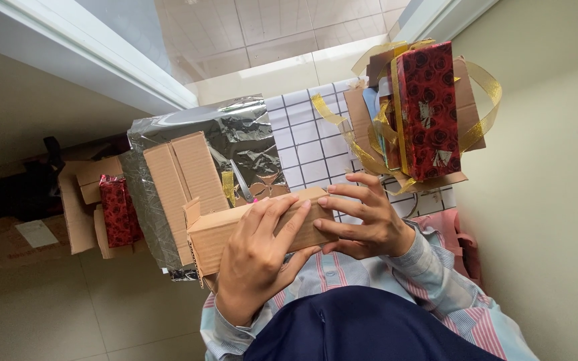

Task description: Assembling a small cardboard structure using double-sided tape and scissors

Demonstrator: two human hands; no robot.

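red rose-print box (118,210) lies far left. flat cardboard (182,180) on silver foil sheet (242,134). small cardboard box (229,230) held mid-frame: left hand (259,257) fingers wrapped over it, right hand (366,224) fingers gripping its end. gold-ribboned red gift box (429,110) upper right.

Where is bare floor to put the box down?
Floor tiles below the silver foil and the open cartons lie bare. Crowded: the grid mat between foil and ribboned red box.

Plain brown cardboard box (235,230), held level
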